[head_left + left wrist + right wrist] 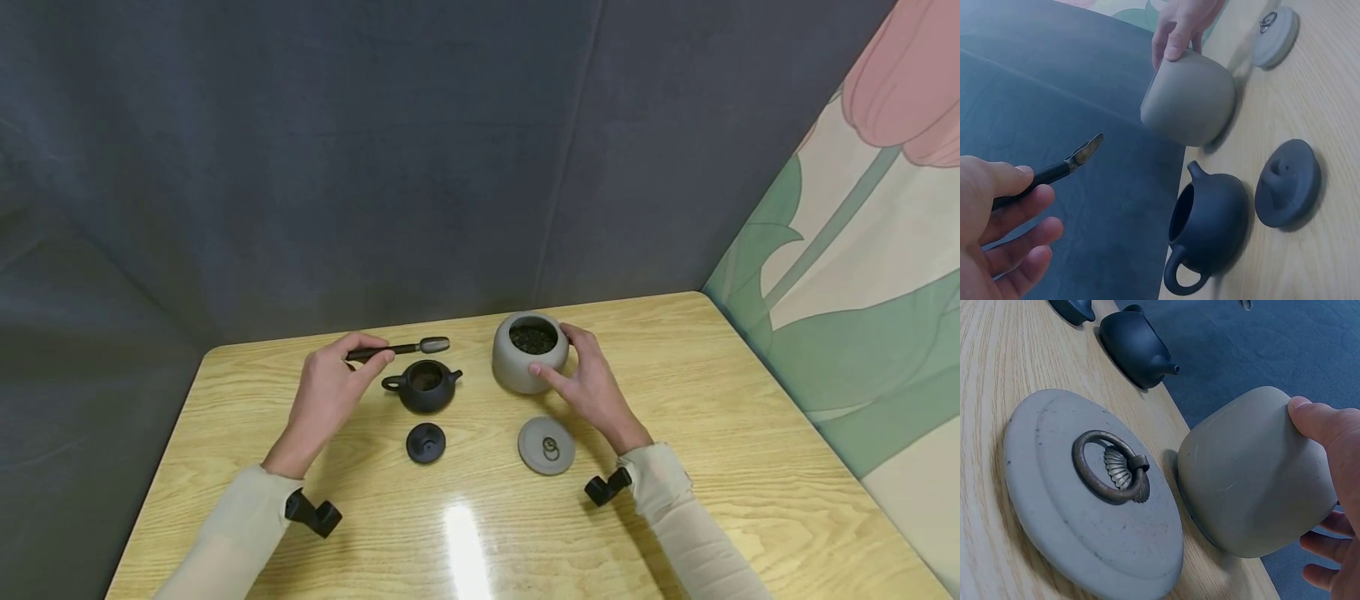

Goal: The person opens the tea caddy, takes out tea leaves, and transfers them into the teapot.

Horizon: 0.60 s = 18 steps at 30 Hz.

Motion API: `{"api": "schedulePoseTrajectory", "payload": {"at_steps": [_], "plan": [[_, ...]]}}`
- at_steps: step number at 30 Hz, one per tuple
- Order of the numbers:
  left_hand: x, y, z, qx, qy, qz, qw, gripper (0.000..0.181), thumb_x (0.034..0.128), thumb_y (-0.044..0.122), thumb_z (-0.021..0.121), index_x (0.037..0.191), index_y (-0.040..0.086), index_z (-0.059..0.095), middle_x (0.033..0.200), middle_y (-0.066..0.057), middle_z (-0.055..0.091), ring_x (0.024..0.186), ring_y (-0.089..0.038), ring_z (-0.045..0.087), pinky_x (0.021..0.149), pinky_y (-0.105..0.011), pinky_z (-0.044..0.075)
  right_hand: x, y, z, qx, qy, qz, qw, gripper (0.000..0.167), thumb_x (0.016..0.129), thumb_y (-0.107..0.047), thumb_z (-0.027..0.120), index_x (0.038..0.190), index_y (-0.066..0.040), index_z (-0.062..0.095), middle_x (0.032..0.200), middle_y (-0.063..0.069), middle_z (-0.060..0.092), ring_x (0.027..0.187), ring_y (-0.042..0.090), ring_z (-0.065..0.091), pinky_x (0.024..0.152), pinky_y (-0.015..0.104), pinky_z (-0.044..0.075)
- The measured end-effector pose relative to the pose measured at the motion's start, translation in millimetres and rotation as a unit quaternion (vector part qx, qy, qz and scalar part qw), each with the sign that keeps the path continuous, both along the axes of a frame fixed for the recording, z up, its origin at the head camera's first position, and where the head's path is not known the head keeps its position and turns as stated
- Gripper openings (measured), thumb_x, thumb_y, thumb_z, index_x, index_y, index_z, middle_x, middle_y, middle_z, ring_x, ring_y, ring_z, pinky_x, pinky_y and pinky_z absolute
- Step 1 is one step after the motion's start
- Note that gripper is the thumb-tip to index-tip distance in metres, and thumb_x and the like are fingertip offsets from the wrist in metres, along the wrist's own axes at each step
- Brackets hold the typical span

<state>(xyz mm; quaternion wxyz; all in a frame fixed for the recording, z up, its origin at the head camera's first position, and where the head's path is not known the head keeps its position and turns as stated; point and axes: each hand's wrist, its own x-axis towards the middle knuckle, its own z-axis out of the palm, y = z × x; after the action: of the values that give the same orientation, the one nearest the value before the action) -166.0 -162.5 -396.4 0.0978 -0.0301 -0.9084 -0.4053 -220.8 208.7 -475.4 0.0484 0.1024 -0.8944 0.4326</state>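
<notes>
My left hand [332,390] pinches a tea scoop [433,345] by its dark handle, between thumb and fingers. The metal tip points right, above and behind a small black teapot [426,400], apart from it. The teapot is uncovered, with some dark matter inside. My right hand [596,387] grips a round grey jar [517,367] by its right side, thumb at the front of the rim. Dark tea leaves [533,338] show inside the jar. In the right wrist view, the thumb presses the jar [1254,475] near its rim, with other fingers partly hidden behind it.
The teapot's black lid [426,443] lies in front of the teapot. A grey jar lid [531,450] with a metal ring [1107,465] lies in front of the jar. Behind the wooden table [375,533] hangs a dark curtain [375,167]; a floral panel [862,333] stands at right.
</notes>
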Motion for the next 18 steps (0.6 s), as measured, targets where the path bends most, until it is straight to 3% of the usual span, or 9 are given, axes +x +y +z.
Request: {"api": "schedulePoseTrajectory", "payload": {"at_steps": [7, 18], "plan": [[-4.1, 9.1, 6.5, 0.002, 0.003, -0.006, 1.0, 0.024, 0.1016, 0.038, 0.074, 0.118, 0.022, 0.079, 0.12, -0.005, 0.079, 0.09, -0.022, 0.068, 0.069, -0.026, 0.048, -0.6, 0.5, -0.4, 0.003, 0.0, 0.0, 1.0, 0.09, 0.095, -0.047, 0.081, 0.162, -0.005, 0.038, 0.16, 0.022, 0.043, 0.15, 0.041, 0.045, 0.124, 0.062, 0.036], [-15.6, 29.4, 16.7, -0.003, 0.024, -0.03, 0.9993, 0.024, 0.1009, 0.034, 0.076, 0.119, 0.019, 0.079, 0.116, -0.005, 0.08, 0.093, -0.024, 0.072, 0.071, -0.034, 0.052, 0.0, 0.3, 0.0, 0.006, 0.001, -0.001, 1.0, 0.091, 0.094, -0.048, 0.081, 0.162, -0.006, 0.038, 0.161, 0.022, 0.043, 0.15, 0.04, 0.046, 0.124, 0.061, 0.036]]}}
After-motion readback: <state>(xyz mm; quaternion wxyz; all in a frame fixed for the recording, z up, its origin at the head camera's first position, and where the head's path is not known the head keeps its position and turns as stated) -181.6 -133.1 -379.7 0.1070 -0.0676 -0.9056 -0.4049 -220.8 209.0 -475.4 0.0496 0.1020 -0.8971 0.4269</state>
